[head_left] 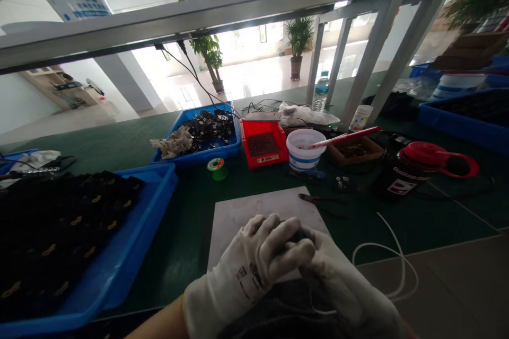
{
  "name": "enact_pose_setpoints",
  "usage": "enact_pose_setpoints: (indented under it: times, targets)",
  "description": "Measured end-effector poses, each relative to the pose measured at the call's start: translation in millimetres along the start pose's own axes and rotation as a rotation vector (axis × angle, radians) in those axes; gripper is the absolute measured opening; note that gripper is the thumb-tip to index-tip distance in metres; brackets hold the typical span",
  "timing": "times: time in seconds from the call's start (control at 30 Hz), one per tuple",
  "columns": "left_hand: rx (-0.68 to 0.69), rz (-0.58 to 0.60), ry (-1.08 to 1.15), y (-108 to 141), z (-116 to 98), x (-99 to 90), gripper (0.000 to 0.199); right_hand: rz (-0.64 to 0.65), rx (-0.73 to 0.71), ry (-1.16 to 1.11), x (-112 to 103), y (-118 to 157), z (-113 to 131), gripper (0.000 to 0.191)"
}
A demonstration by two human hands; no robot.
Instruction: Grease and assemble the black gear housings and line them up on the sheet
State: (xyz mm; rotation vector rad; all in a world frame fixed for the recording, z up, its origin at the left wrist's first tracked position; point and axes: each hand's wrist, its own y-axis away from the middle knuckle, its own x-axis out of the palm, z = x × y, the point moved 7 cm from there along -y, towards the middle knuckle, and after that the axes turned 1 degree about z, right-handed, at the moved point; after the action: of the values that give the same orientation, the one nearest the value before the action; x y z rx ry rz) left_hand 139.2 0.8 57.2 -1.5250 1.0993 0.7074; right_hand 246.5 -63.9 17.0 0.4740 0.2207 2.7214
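While the left hand and right hand curl their fingers round a mostly hidden dark piece, even pressure should prevent slipping.

A small, dark, bluish-black object is clasped between the white-gloved left hand and the white-gloved right hand, above the near part of a pale, flat, rectangular board. Fingers cover most of it, so its full shape, material and tilt cannot be told.
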Motion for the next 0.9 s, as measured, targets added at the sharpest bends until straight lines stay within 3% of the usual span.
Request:
enact_pose_setpoints:
  times: [0.07,0.13,0.17,0.23,0.3,0.4,0.67,0.83,0.9]
  targets:
    - [-0.194,-0.208,0.208,24.6,7.4,-7.8,0.079,0.014,0.072,-0.088,8.6,2.3,-14.1,0.048]
    - [-0.558,-0.331,0.61,51.4,24.5,-1.4,0.096,0.022,0.112,-0.164,14.0,1.9,-26.3,0.047]
    - [-0.741,-0.337,0.845,63.1,28.6,8.7,0.097,0.02,0.118,-0.175,16.0,1.3,-30.5,0.046]
    - [-1.003,-0.315,1.218,77.1,24.0,25.6,0.081,0.026,0.115,-0.127,20.9,0.8,-34.4,0.044]
    - [-1.123,-0.342,1.382,81.0,16.7,28.5,0.068,0.014,0.118,-0.027,25.0,2.1,-33.9,0.041]
    - [-1.165,-0.406,1.41,81.0,11.5,21.4,0.057,-0.027,0.089,0.08,27.9,5.4,-26.0,0.037]
    - [-1.145,-0.38,1.136,90.1,6.3,6.7,0.06,-0.096,-0.103,0.312,33.0,15.6,-13.6,0.024]
    - [-1.125,-0.372,1.032,89.6,4.5,0.1,0.057,-0.09,-0.29,0.523,32.7,17.6,-17.8,0.017]
    - [-1.149,-0.397,1.069,88.7,7.9,4.9,0.057,-0.096,-0.268,0.531,28.3,10.9,-26.6,0.019]
